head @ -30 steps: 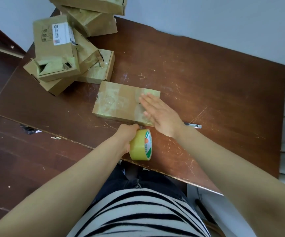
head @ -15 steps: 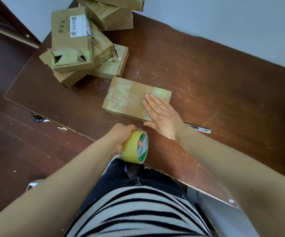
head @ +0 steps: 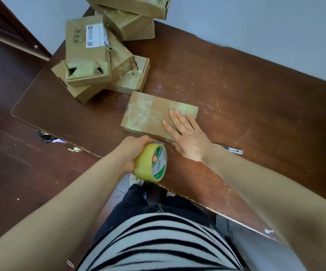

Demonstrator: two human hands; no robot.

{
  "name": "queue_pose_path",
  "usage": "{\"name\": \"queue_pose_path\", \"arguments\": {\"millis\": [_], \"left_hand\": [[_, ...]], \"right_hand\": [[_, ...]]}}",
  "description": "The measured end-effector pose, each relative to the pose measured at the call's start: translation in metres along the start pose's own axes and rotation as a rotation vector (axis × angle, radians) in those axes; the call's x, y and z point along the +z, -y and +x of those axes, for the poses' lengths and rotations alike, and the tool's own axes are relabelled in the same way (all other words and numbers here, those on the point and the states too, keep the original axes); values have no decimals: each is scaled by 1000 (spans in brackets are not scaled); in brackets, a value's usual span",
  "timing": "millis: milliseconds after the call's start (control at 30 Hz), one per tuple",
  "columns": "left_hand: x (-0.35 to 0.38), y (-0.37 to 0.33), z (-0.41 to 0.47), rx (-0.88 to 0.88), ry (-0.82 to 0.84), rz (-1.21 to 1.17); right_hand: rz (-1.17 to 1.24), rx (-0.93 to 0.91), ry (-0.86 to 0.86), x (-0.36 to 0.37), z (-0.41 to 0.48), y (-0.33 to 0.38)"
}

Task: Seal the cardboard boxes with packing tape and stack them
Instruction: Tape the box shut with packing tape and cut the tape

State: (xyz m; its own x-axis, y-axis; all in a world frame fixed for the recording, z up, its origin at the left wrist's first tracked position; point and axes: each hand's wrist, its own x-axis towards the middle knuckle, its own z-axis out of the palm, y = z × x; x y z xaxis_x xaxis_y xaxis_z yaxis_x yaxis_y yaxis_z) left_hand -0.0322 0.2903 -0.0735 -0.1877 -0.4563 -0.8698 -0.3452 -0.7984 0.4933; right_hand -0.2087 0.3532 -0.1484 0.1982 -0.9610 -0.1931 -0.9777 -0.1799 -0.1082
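head view: looks down on a scratched dark-brown table (head: 256,98); person stands at its near edge.
flat box (head: 150,112): brown cardboard, lying flat mid-table, somewhat toward the near edge. Left half of the top is shiny with clear tape; yellowish band at the far right corner.
right hand (head: 187,137): open, palm down, fingers straight and spread, pressing on the right end of the flat box. Heel of the hand overhangs the box's near edge.
left hand (head: 131,151): fingers curled round the tape roll, gripping it from the left.
tape roll (head: 151,163): yellowish packing tape with green-and-white print on the core. Held on edge just near of the flat box, over the table's near edge.
tape strip (head: 159,142): short stretch from the top of the roll toward the box's near side; can't tell if it is stuck down there.
box pile (head: 123,79): several cardboard boxes heaped at the far left of the table, tilted on each other. The nearest one sits just beside the flat box's far left corner.
labelled box (head: 87,51): on top of the pile, white shipping label up, near end torn open.
utility knife (head: 234,151): silver, on the table right of the right wrist, partly hidden behind it.
clothing: black-and-white striped top (head: 158,243), dark trousers (head: 138,204).
floor (head: 11,173): dark wood, left of the table, a few scraps by the table edge.
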Motion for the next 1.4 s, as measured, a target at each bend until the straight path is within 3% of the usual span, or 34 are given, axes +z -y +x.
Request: {"name": "queue_pose_path", "arguments": {"millis": [200,433,733,933,1267,1333,1400], "left_hand": [[-8,-14,-9,56,9,11],[-23,-27,-9,143,1,-35],[-34,-36,-7,181,-35,-73],[-45,-41,-1,175,-28,-60],[-49,-55,6,172,-6,-45],[-48,-57,10,174,-7,-40],[-43,-61,10,163,13,-50]], "right_hand": [[22,81,-5,-7,-24,-26],[225,213,-147,-18,-34,-19],[169,212,89,-14,19,38],[196,252,31,-21,24,47],[118,241,105,-15,34,47],[297,256,65,-25,36,46],[647,319,-227,-42,30,54]]}}
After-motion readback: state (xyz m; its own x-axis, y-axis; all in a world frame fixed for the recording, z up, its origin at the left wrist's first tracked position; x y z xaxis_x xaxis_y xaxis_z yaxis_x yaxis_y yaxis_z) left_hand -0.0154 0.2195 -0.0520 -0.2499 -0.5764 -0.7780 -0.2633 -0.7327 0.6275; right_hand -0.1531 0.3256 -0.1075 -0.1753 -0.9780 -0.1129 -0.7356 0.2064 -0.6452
